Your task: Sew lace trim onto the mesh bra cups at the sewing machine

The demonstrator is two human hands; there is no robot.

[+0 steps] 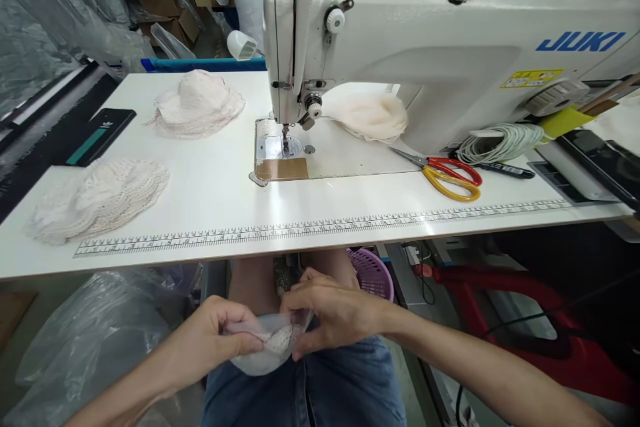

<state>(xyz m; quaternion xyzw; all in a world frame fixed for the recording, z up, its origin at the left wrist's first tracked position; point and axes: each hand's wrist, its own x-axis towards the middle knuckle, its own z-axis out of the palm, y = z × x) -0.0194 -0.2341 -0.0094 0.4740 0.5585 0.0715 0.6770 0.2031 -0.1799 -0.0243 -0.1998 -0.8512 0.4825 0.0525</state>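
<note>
Over my lap, below the table edge, both hands grip a small piece of sheer white fabric (264,361) with a lacy patch on it. My left hand (220,333) pinches its left side between thumb and fingers. On the opposite side my right hand (325,310) has the fabric between thumb and fingers, its fingertips partly hidden behind the cloth. Above them on the white table (210,193) stands a sewing machine (430,47). Stacks of pale cut fabric, one lacy (105,197) and one plain (197,107), lie left of the needle.
Scissors with red and yellow handles (450,177) and a coil of pale cord (500,143) lie at the right. A phone-like black case (103,137) is at the left. Below are a purple basket (373,273), clear plastic bags (110,333) and a red chair-like frame (500,293). A person (245,0) is beyond.
</note>
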